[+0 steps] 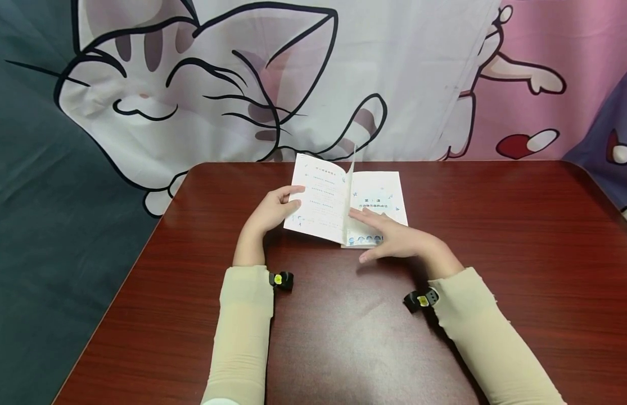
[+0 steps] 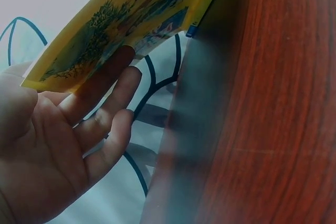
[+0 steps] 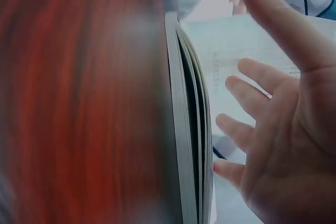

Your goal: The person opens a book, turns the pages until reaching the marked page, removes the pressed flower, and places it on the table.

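Note:
An open book [image 1: 320,197] with white printed pages lies at the table's far edge, its left half tilted up. My left hand [image 1: 270,212] holds that half by its outer edge, thumb on the page. In the left wrist view the book's yellow illustrated cover [image 2: 118,32] shows, with fingers of the left hand [image 2: 58,145] beneath it. My right hand [image 1: 401,237] is over the lower part of the right page [image 1: 376,188], its fingers spread. Near the spine a single leaf [image 1: 350,180] stands upright. In the right wrist view the page edges [image 3: 197,108] fan apart slightly beside the right hand [image 3: 283,129].
The dark red wooden table [image 1: 343,326] extends around the book. Behind it hangs a curtain [image 1: 414,67] with cartoon cats. Small black devices, one [image 1: 282,280] on the left wrist and another [image 1: 419,300] on the right, sit by the sleeve cuffs.

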`<state>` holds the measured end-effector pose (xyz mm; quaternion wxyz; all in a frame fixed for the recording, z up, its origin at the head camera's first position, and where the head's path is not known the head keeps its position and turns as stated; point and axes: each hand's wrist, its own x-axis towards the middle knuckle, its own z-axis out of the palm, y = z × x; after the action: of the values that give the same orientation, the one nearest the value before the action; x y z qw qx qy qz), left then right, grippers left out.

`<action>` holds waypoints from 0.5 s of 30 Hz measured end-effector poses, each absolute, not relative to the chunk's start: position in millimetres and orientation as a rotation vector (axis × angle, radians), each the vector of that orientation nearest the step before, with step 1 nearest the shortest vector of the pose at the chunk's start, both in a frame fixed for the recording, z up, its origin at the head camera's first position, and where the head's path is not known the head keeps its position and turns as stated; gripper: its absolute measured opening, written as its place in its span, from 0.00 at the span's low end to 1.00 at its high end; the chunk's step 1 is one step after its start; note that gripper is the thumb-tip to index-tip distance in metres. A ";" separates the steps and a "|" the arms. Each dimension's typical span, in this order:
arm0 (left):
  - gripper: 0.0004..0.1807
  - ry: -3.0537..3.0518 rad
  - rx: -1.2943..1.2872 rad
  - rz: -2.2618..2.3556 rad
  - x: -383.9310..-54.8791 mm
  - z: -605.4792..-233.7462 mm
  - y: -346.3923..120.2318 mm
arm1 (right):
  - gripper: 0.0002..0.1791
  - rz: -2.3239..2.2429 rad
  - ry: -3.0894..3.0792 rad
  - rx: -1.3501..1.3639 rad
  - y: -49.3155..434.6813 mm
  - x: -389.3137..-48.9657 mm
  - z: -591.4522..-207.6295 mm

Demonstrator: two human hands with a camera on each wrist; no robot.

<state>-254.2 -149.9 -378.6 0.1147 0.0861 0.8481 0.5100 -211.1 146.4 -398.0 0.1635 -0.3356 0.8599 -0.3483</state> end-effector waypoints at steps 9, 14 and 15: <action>0.22 2.544 0.270 1.475 -255.7 -379.0 -149.6 | 0.47 -0.864 2.477 -1.049 131.1 -204.7 -400.5; 0.28 2.527 0.254 1.524 -257.4 -379.6 -148.6 | 0.43 -0.829 2.499 -1.048 129.1 -202.8 -400.8; 0.29 2.509 0.249 1.537 -258.0 -380.0 -148.6 | 0.42 -0.825 2.502 -1.047 128.9 -202.8 -401.0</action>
<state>-258.0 -148.6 -380.0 0.0941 0.0839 0.8460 0.5180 -202.8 128.9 -401.0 0.1529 -0.3649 0.8723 -0.2875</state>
